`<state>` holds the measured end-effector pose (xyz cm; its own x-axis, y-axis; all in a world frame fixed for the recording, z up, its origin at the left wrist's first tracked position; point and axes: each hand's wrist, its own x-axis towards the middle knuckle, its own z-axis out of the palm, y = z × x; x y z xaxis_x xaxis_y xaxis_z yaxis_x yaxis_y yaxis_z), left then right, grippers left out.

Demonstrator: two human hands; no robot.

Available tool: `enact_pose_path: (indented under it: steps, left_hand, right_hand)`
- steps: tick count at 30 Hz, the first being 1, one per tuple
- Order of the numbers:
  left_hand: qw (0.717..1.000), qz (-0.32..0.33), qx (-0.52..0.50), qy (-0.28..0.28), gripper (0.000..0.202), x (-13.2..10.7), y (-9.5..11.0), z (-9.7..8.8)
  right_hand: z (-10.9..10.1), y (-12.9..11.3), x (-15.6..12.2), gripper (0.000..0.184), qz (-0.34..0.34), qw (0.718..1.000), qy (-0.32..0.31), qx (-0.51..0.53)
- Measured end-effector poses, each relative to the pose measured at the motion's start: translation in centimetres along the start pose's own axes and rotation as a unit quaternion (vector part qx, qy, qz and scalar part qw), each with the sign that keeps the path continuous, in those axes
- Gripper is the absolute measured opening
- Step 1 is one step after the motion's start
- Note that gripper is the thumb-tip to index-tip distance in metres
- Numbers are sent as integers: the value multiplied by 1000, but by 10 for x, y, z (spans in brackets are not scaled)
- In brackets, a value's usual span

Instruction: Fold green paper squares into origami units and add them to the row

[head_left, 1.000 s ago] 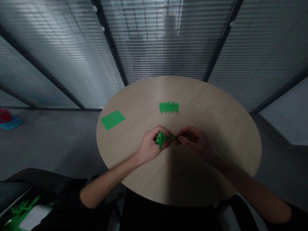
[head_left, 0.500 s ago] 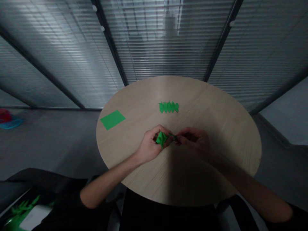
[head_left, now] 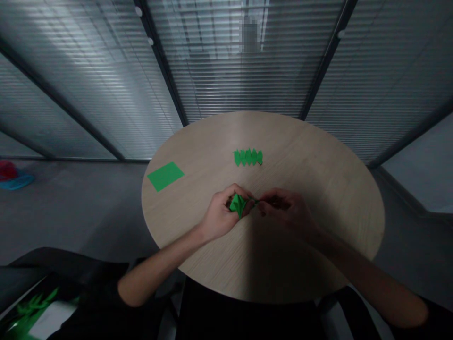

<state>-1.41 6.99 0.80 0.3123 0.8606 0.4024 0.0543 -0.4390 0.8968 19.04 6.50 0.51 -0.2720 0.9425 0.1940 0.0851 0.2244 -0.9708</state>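
My left hand is closed around a green folded-paper piece, whose pointed, star-like end shows between thumb and fingers. From the other side a thin green end sticks out, and my right hand pinches it at the fingertips. Both hands are just above the middle of the table, close together. Beyond them lies a row of several small green folded-paper pieces. A flat green paper sheet rests toward the table's left edge.
The round wooden table stands against glass panels with blinds. At lower left, a dark chair is beside me, with green items and a white piece near it. Red and blue things lie on the floor far left.
My right hand's fingers have shifted slightly at the thin end of the folded paper. My left hand keeps its hold, and the other paper has not moved.
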Motion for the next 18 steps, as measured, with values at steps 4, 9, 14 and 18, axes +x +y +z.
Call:
enact_pose_path:
  steps: [4,9,14,18]
  left_hand:
    - [1000,-3,3,1,13,-1,1,0]
    - [1000,-2,8,-7,11,-1,1,-1]
    - [1000,5,18,-16,12,-1,0,-2]
    - [999,12,29,-19,13,-2,-2,-3]
  right_hand:
    - [-1,2,0,20,3,1000,-6,3]
    - [-1,-1,1,21,11,1000,-10,6]
    - [-2,1,1,22,2,1000,-19,10]
    - [-2,1,0,22,9,1000,-25,-15]
